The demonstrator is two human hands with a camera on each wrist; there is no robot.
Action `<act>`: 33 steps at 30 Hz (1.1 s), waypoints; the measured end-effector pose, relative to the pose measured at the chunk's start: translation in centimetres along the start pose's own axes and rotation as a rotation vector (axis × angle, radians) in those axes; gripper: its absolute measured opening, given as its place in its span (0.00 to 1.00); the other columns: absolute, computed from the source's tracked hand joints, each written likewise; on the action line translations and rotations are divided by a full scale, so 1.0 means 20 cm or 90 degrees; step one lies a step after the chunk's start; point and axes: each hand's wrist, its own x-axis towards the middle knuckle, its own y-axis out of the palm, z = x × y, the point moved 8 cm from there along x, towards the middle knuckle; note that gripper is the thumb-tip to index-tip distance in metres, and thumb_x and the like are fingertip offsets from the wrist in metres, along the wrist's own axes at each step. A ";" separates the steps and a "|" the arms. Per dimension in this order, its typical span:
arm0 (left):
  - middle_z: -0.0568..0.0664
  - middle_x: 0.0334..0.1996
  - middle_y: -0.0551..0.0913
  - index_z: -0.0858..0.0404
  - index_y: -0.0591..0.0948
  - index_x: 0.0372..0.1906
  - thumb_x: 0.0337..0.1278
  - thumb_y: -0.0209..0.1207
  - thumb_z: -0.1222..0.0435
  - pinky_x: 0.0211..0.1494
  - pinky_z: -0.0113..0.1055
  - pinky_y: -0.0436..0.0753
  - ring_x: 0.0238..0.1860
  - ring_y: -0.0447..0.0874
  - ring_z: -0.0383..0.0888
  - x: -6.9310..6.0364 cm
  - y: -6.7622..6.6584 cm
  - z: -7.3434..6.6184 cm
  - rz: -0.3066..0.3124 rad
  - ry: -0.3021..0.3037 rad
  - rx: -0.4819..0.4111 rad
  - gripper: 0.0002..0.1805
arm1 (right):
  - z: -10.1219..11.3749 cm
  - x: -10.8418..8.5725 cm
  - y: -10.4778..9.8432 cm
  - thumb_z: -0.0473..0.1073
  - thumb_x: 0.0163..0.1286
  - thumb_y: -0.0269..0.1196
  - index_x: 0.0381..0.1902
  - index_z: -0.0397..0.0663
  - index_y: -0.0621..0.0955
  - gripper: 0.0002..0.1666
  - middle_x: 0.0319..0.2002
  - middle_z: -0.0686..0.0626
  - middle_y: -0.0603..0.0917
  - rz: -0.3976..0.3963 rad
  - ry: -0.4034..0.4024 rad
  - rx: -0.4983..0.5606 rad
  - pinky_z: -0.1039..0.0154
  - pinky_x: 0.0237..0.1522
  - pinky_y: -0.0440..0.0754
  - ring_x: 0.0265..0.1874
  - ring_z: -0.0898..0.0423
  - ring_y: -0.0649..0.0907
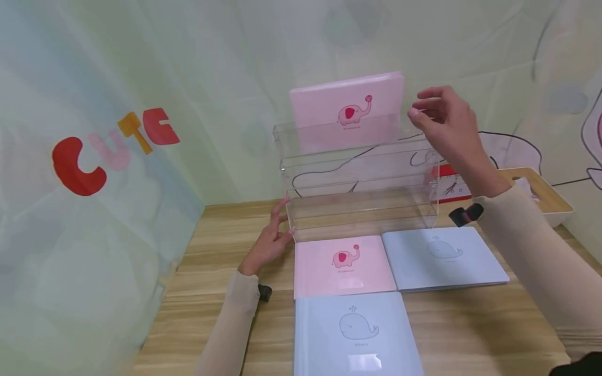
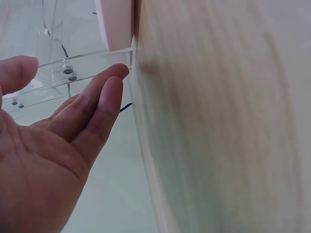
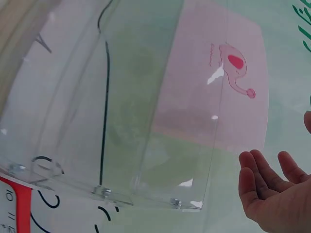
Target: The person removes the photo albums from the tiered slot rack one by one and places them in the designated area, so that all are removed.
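Observation:
A clear acrylic tiered rack [image 1: 357, 201] stands on the table against the wall. In its top tier a pink book [image 1: 348, 107] with an elephant on the cover leans upright. My right hand [image 1: 444, 117], fingers loosely bent and holding nothing, hovers just right of that book, apart from it; the right wrist view shows the same gap. My left hand [image 1: 270, 243] is at the rack's lower left side, fingertips at its edge. In front of the rack lie another pink elephant book [image 1: 315, 266], a blue whale book [image 1: 409, 261] to its right, and a second blue whale book [image 1: 320, 339] nearer me.
Behind the rack's right end sits a red-edged card or calendar [image 1: 449, 193]. A shallow tray [image 1: 559, 203] with something white in it stands at the far right. A printed curtain with CUTE letters [image 1: 80, 167] hangs at the left and back of the wooden table [image 1: 207, 261].

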 end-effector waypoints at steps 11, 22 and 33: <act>0.76 0.77 0.66 0.37 0.44 0.83 0.82 0.54 0.66 0.51 0.49 0.89 0.59 0.89 0.70 0.01 0.00 -0.01 -0.012 0.015 -0.009 0.42 | 0.02 0.19 0.02 0.63 0.80 0.58 0.82 0.69 0.65 0.37 0.81 0.53 0.72 0.000 0.018 -0.003 0.48 0.74 0.79 0.76 0.48 0.75; 0.75 0.76 0.69 0.38 0.45 0.82 0.81 0.55 0.66 0.41 0.37 0.84 0.41 0.93 0.62 0.02 0.01 0.00 -0.016 0.010 0.001 0.42 | 0.06 0.30 0.06 0.57 0.80 0.61 0.84 0.66 0.65 0.38 0.83 0.56 0.69 0.000 -0.064 -0.006 0.54 0.82 0.68 0.81 0.53 0.70; 0.74 0.75 0.71 0.35 0.45 0.81 0.81 0.55 0.66 0.46 0.42 0.87 0.46 0.94 0.64 0.01 0.01 -0.01 -0.014 -0.001 -0.007 0.42 | 0.12 0.36 0.07 0.49 0.77 0.66 0.70 0.57 0.80 0.26 0.65 0.50 0.81 -0.006 -0.097 0.061 0.67 0.59 0.78 0.56 0.59 0.78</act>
